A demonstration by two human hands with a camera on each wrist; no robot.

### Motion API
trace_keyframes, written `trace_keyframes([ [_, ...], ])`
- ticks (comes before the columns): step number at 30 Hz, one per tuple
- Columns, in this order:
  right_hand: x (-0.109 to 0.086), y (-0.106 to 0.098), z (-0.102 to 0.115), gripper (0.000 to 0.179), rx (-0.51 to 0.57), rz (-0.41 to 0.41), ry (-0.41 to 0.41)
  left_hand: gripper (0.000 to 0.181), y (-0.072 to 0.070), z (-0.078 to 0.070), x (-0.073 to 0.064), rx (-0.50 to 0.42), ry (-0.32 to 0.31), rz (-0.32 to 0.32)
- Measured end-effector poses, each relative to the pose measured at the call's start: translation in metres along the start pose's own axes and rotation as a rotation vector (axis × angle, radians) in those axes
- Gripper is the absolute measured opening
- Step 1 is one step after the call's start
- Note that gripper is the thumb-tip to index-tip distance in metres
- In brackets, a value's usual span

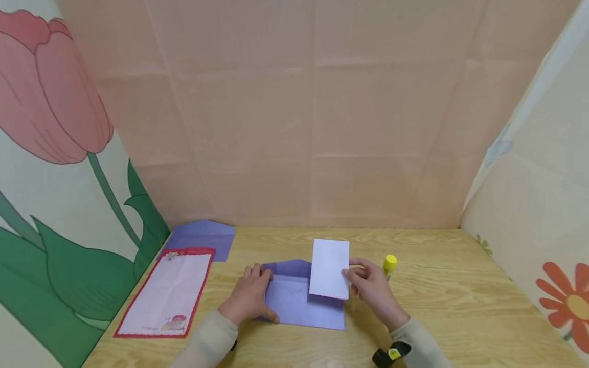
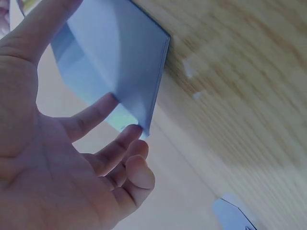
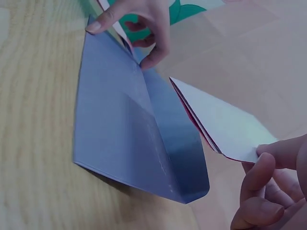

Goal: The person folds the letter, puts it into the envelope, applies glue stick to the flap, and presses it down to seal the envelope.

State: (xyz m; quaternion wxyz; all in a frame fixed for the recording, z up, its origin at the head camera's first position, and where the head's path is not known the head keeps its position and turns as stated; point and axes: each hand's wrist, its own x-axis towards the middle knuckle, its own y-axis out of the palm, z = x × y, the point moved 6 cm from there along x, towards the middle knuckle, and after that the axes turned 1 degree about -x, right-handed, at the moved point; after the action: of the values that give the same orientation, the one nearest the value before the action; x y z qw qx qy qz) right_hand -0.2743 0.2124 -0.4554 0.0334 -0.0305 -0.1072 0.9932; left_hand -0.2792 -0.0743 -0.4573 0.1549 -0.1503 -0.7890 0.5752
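As the right hand [image 1: 374,290] pinches a folded white paper sheet [image 1: 329,268] above a purple paper envelope [image 1: 289,301] (head view), the left hand [image 2: 53,153], fingers spread, touches the envelope's edge (left wrist); sheet and envelope hang apart (right wrist).

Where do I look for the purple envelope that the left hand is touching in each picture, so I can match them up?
Head: the purple envelope is low in the picture, around the middle.
Left wrist: near the top, left of centre, looking bluer.
Right wrist: left of centre, stretching from near the top to the lower middle.
Shared landmark: the left hand, touching the envelope in all three.
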Motion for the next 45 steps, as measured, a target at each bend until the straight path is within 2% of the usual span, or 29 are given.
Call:
trace_keyframes([
  [3,0.002,-0.002,0.006,0.033,-0.029,-0.015,-0.031,0.101,-0.002,-0.002,-0.001,-0.001,0.001,-0.028],
  [7,0.002,-0.001,0.016,0.028,-0.051,-0.032,-0.114,0.104,-0.004,-0.004,-0.003,0.027,0.008,-0.087],
  [12,-0.002,0.003,0.031,0.02,-0.093,-0.076,-0.271,0.108,-0.005,-0.008,-0.006,0.08,0.031,-0.156],
  [16,-0.006,0.008,0.041,0.014,-0.149,-0.107,-0.411,0.108,-0.006,-0.012,-0.009,0.108,0.044,-0.177],
  [22,-0.012,0.016,0.051,0.018,-0.335,-0.151,-0.616,0.106,-0.007,-0.018,-0.013,0.151,0.054,-0.202],
  [28,-0.018,0.027,0.056,0.026,-0.523,-0.139,-0.788,0.105,-0.009,-0.022,-0.018,0.177,0.069,-0.254],
  [34,-0.027,0.043,0.061,0.033,-0.712,-0.138,-0.958,0.103,-0.008,-0.022,-0.016,0.181,0.063,-0.234],
  [38,-0.031,0.051,0.063,0.031,-0.804,-0.153,-1.025,0.102,-0.008,-0.022,-0.016,0.187,0.059,-0.223],
  [45,-0.035,0.06,0.065,0.03,-0.863,-0.177,-1.089,0.102,-0.008,-0.021,-0.017,0.184,0.067,-0.24],
])
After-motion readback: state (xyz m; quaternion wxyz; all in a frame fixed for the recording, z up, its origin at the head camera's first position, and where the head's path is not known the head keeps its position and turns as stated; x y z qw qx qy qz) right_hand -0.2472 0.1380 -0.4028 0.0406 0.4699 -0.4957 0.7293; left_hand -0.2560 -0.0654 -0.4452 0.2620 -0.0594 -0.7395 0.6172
